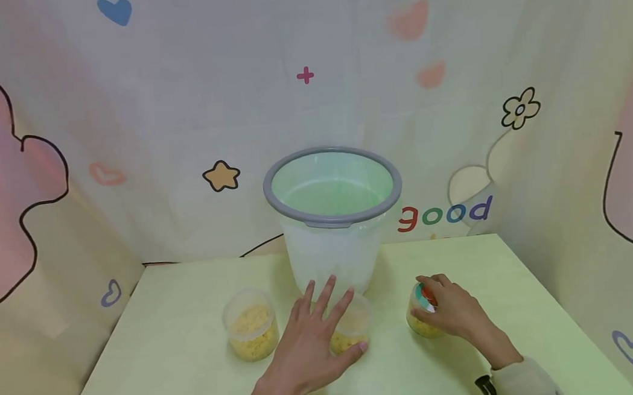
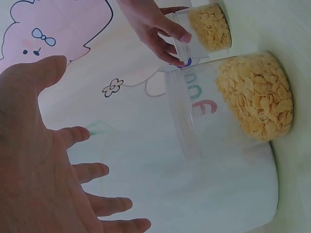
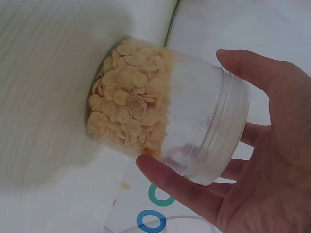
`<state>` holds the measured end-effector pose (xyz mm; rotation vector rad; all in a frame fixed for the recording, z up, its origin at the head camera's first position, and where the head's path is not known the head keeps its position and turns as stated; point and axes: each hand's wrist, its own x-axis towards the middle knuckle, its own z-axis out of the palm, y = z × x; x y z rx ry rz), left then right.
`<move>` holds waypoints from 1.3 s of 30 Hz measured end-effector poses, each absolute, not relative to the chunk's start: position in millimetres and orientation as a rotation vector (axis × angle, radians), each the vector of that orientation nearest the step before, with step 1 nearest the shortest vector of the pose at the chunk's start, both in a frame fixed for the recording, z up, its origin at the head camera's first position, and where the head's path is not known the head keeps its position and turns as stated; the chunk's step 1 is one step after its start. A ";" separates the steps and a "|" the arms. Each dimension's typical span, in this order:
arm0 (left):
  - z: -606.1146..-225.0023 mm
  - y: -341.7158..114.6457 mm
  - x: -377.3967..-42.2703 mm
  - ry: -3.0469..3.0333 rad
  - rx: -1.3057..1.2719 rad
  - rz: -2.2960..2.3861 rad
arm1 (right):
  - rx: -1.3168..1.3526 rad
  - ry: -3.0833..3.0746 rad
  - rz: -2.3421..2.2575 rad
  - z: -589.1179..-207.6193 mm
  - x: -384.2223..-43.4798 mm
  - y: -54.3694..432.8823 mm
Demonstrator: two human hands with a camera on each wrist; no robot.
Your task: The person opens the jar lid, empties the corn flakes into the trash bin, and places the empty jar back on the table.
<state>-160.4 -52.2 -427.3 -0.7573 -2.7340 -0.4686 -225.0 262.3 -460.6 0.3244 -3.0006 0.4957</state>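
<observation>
My right hand (image 1: 456,310) grips the upper part of a clear plastic jar (image 1: 423,325) on the right of the table; a teal and red patch shows on its top. Pale yellow cereal flakes (image 3: 129,97) fill about half of it in the right wrist view, with thumb and fingers spread around its lid end. Spread and straight, my left hand (image 1: 309,352) hovers over the middle jar (image 1: 357,322), partly covering it. In the left wrist view that jar of flakes (image 2: 255,97) stands apart from the fingers. A third jar (image 1: 252,328) sits to the left.
Behind the middle jar stands a tall whitish bucket (image 1: 333,251) with a grey rim, close to the back wall. A pale green table (image 1: 184,350) carries everything. Printed cloth (image 1: 180,97) hangs at the back and both sides.
</observation>
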 end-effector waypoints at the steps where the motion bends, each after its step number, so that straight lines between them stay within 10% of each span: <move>1: -427.7 -52.3 -159.9 -2.729 -0.765 -0.474 | 0.317 -3.000 0.504 -461.9 -224.3 262.3; 39: -427.4 -46.8 -161.7 -2.583 -0.794 -0.574 | 0.409 -2.550 0.573 -402.3 -180.4 234.1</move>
